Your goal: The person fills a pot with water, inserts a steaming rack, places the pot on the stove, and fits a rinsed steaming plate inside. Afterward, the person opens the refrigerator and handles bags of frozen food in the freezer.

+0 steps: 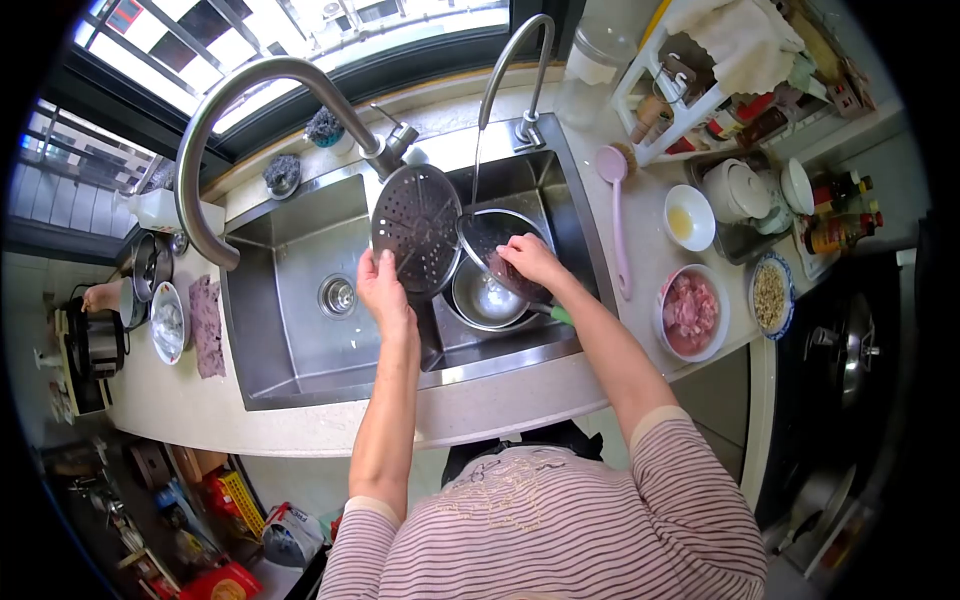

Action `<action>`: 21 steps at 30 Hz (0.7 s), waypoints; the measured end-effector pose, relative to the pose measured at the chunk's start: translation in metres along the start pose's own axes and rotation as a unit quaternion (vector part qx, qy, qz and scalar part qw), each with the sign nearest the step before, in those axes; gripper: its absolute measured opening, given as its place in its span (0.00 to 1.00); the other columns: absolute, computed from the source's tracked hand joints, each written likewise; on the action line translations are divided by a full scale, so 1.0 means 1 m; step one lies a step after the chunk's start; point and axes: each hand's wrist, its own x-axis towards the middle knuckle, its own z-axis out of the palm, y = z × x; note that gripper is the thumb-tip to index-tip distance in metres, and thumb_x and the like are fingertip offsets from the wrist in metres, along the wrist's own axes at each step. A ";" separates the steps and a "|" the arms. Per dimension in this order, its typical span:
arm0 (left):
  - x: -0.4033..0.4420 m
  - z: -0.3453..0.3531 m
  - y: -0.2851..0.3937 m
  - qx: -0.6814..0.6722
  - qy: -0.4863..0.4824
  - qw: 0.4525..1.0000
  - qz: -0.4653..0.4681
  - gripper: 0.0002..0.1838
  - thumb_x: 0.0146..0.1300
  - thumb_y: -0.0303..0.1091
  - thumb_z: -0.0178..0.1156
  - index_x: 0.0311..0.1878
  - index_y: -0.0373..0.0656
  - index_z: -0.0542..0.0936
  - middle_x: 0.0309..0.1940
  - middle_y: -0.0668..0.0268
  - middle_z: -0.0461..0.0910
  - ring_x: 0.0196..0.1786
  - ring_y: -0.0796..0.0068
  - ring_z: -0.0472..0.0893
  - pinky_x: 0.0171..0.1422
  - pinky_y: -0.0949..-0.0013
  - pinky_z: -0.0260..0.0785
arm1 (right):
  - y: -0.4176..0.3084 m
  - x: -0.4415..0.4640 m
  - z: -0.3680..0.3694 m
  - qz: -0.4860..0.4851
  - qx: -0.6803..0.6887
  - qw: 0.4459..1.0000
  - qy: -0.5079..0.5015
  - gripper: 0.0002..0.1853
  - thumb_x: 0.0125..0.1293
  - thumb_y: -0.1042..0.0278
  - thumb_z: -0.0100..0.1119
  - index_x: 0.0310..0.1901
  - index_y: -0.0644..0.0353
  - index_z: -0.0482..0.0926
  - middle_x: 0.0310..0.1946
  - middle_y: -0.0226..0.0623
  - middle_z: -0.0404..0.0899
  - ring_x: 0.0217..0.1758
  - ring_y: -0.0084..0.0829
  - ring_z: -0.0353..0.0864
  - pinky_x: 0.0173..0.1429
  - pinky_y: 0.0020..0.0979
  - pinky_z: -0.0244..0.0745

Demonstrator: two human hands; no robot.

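My left hand grips the lower edge of a round, dark perforated metal plate, tilted up over the divider of the double sink. In my right hand is the rim of a dark round strainer or lid, its exact kind unclear, tilted over the right basin. Below it sits a shiny metal bowl. A green handle end shows beside my right forearm. From the thin curved faucet, a narrow stream seems to fall behind the strainer or lid.
A large faucet arches over the left basin. Right of the sink lie a pink brush, a bowl of raw meat, a bowl of yellowish liquid and a bowl of chopped pieces. A white dish stands at left.
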 end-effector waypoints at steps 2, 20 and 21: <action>-0.001 0.002 0.015 -0.002 0.029 0.998 0.056 0.13 0.64 0.27 0.53 0.50 0.34 0.73 0.38 0.65 0.79 0.39 0.79 0.77 0.45 0.74 0.70 | 0.009 0.003 0.007 0.030 0.014 0.999 0.009 0.20 0.57 0.48 0.54 0.36 0.58 0.81 0.42 0.52 0.75 0.48 0.49 0.74 0.52 0.42 0.69; -0.003 0.025 -0.058 -0.234 0.069 0.940 -0.239 0.10 0.67 0.33 0.50 0.47 0.38 0.71 0.43 0.61 0.77 0.45 0.64 0.78 0.51 0.55 0.74 | -0.027 -0.055 -0.047 0.075 0.613 0.784 0.053 0.13 0.66 0.66 0.49 0.49 0.61 0.73 0.40 0.33 0.79 0.41 0.23 0.79 0.44 0.26 0.75; -0.006 0.029 -0.056 -0.246 0.050 0.940 -0.230 0.10 0.66 0.32 0.52 0.47 0.38 0.71 0.42 0.60 0.77 0.42 0.65 0.79 0.48 0.57 0.76 | -0.032 -0.057 -0.050 0.040 0.613 0.787 0.059 0.13 0.66 0.66 0.50 0.48 0.62 0.73 0.40 0.33 0.79 0.41 0.22 0.78 0.44 0.26 0.75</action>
